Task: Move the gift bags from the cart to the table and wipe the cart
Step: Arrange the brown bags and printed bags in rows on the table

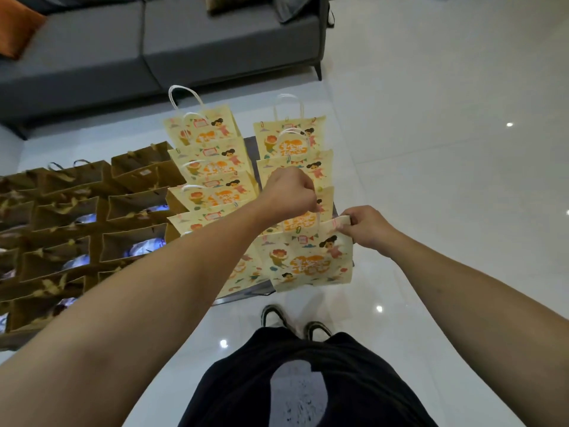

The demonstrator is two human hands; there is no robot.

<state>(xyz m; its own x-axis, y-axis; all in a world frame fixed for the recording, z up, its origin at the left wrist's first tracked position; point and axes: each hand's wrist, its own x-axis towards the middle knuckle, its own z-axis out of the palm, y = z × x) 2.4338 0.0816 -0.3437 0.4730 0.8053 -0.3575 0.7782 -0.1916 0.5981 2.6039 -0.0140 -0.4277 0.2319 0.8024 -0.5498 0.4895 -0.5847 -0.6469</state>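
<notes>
Gift bags (215,167) mostly standing in two rows on dark cart (251,146), nearest one (308,257) lifted off near right edge, left hand (289,192) clenched on its handle, right hand (366,226) pinching its rim; transfer barely begun, wiping untouched.

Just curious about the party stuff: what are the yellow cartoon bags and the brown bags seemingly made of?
The yellow cartoon bags look like matte printed paper, with creased flat sides and thin twisted white cord handles. The brown bags look like kraft paper, dull and stiffly folded. The floor seems to be glossy tile, mirroring lights.
</notes>
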